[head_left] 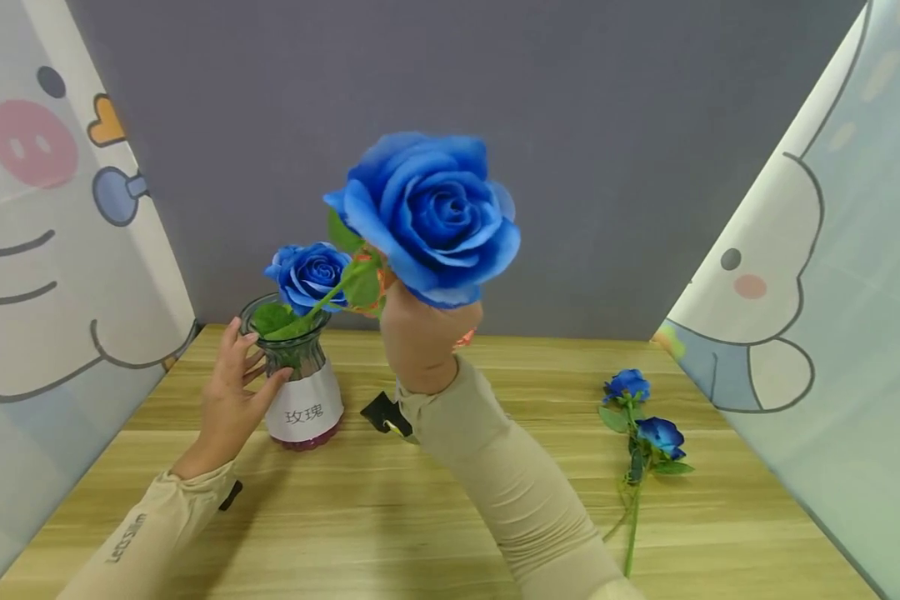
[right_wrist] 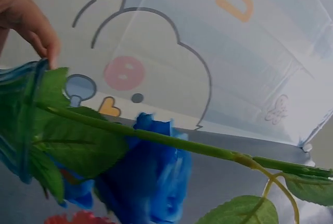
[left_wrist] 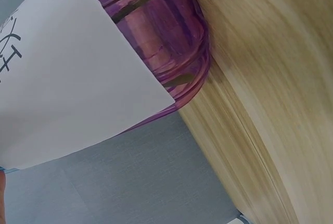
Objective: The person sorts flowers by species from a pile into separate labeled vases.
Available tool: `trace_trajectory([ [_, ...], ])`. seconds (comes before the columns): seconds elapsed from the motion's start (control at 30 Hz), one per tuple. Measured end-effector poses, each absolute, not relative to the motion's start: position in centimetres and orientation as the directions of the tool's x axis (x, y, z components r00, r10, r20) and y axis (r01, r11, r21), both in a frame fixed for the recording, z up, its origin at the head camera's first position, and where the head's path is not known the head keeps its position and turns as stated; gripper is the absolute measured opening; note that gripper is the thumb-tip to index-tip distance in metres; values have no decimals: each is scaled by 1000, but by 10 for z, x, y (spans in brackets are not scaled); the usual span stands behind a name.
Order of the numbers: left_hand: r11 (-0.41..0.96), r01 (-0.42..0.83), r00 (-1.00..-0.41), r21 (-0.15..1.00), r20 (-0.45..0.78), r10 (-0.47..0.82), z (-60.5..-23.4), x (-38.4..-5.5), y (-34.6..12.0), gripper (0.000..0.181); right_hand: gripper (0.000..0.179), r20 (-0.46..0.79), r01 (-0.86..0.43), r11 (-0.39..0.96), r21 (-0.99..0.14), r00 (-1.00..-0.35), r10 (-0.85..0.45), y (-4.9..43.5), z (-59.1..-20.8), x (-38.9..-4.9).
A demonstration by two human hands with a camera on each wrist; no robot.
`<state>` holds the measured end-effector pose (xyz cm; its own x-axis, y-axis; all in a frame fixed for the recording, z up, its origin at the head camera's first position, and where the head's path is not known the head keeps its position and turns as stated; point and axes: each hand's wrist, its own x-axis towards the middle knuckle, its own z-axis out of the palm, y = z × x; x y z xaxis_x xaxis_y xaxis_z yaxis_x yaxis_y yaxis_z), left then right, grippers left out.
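Slanting down-left, the rose stem (right_wrist: 182, 143) clamped in fingers of the right hand (head_left: 429, 340) enters the vase (head_left: 311, 359) the left hand (head_left: 232, 392) grips!

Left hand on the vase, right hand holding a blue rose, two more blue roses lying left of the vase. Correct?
No: the two loose roses lie right of the vase, per the head view. The rest stands.

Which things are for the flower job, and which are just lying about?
For the job:
left hand
vase it grips
right hand
big rose it holds
small rose at the vase's mouth
probably the two table roses

Just lying about, it seems:
two black things
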<state>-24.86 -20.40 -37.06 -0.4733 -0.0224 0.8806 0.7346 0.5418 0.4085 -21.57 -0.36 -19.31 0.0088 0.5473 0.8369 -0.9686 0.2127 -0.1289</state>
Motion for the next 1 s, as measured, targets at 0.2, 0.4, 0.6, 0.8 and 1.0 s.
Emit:
trace_trajectory([
  [0.2, 573, 703, -494, 420, 869, -31, -369, -247, -202, 67, 34, 878, -998, -32, -45, -55, 475, -10, -193, -223],
  [0.4, 562, 707, -500, 430, 865, -34, -369, -246, -201, 65, 44, 906, -994, -111, -17, -63, 419, -14, -190, -223],
  [0.6, 579, 697, -502, 424, 865, -29, -369, -245, -201, 64, 10, 942, -988, -98, -116, -141, 304, -18, -203, -227],
  [0.8, 578, 702, -494, 416, 869, -26, -371, -245, -202, 60, 9, 942, -972, -71, -222, -233, 242, -25, -220, -234],
  [1.0, 577, 721, -462, 384, 887, -12, -372, -248, -204, 53, 10, 936, -959, -72, -273, -282, 209, -30, -234, -244],
])
